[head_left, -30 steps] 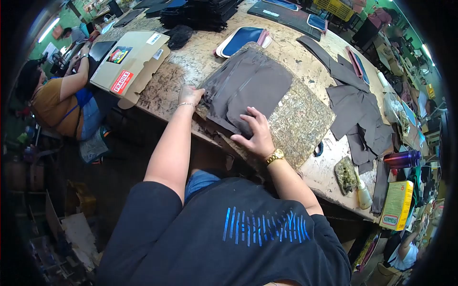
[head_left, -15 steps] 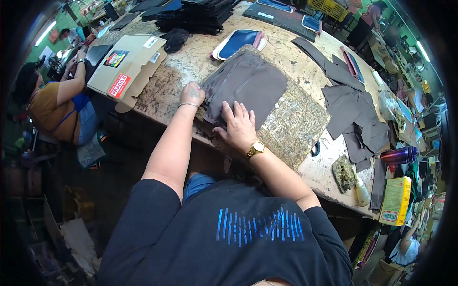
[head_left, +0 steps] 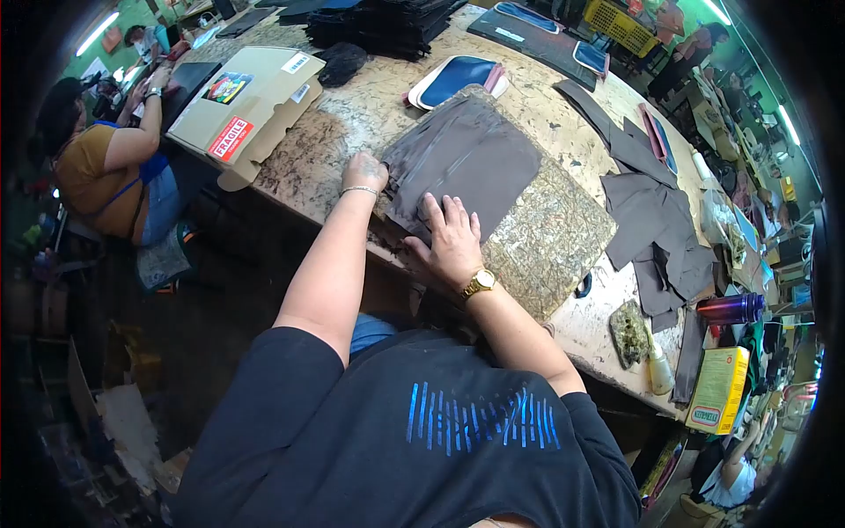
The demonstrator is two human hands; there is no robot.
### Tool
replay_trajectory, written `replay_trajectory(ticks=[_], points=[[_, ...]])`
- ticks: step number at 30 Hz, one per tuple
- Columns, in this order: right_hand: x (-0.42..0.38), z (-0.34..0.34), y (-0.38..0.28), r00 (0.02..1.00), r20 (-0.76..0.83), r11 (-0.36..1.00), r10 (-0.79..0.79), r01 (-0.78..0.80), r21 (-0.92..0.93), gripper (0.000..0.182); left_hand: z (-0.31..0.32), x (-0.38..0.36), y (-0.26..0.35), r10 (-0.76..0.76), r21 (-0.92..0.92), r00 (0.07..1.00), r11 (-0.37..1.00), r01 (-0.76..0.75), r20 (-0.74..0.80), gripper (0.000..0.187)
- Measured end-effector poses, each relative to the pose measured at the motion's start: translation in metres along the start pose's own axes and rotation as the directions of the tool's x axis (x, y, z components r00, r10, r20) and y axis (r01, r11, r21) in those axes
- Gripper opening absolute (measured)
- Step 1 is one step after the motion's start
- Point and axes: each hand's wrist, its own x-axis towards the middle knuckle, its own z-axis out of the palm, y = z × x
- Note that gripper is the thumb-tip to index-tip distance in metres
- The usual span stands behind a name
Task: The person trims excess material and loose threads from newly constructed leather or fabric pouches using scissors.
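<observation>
A dark brown, creased piece of sheet material (head_left: 502, 163) lies on a speckled, worn board (head_left: 563, 229) near the table's front edge. My left hand (head_left: 363, 172) is closed in a fist at the left edge of the sheet; whatever its fingers grip is hidden from above. Flat on the lower part of the same sheet rests my right hand (head_left: 453, 246), with its fingers stretched out and its thumb apart toward the near edge.
A cardboard box (head_left: 251, 106) with a red label stands left, near a seated person (head_left: 110, 176). Black sheets (head_left: 378, 26) are stacked behind, beside a blue panel (head_left: 458, 79). Brown pieces (head_left: 656, 216), a squeeze bottle (head_left: 660, 370), a purple flask (head_left: 731, 308) and a yellow-green box (head_left: 717, 392) are right.
The whole view has shifted slightly. Both hands stay in nearly the same places on the brown sheet, the left closed and the right flat.
</observation>
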Motion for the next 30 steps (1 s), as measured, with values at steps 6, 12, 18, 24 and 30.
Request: replay_trajectory(ticks=[6, 12, 18, 24, 30], points=[[0.0, 0.002, 0.002, 1.0, 0.016, 1.0, 0.004, -0.004, 0.009, 0.069, -0.021, -0.002, 0.028, -0.005, -0.285, 0.988, 0.957, 0.049, 0.153, 0.025], [0.0, 0.004, 0.012, 0.998, -0.059, 0.994, 0.014, -0.008, 0.112, 0.065, -0.041, -0.03, 0.055, 0.186, -0.867, 0.853, 0.219, 0.448, 0.488, 0.037], [0.008, 0.007, 0.02, 0.987, -0.129, 0.947, 0.091, -0.046, 0.319, 0.051, 0.009, -0.089, 0.049, 0.249, -0.947, 0.919, 0.179, 0.267, 0.306, 0.067], [-0.014, -0.014, 0.035, 0.96, -0.251, 0.899, -0.121, 0.213, 0.382, 0.036, 0.024, -0.083, 0.06, 0.07, -0.517, 0.997, 0.853, -0.067, -0.014, 0.05], [-0.047, -0.031, 0.044, 0.938, -0.342, 0.99, -0.059, 0.1, 0.103, 0.036, 0.014, -0.06, 0.088, 0.126, -0.723, 0.987, 0.672, -0.161, -0.103, 0.034]])
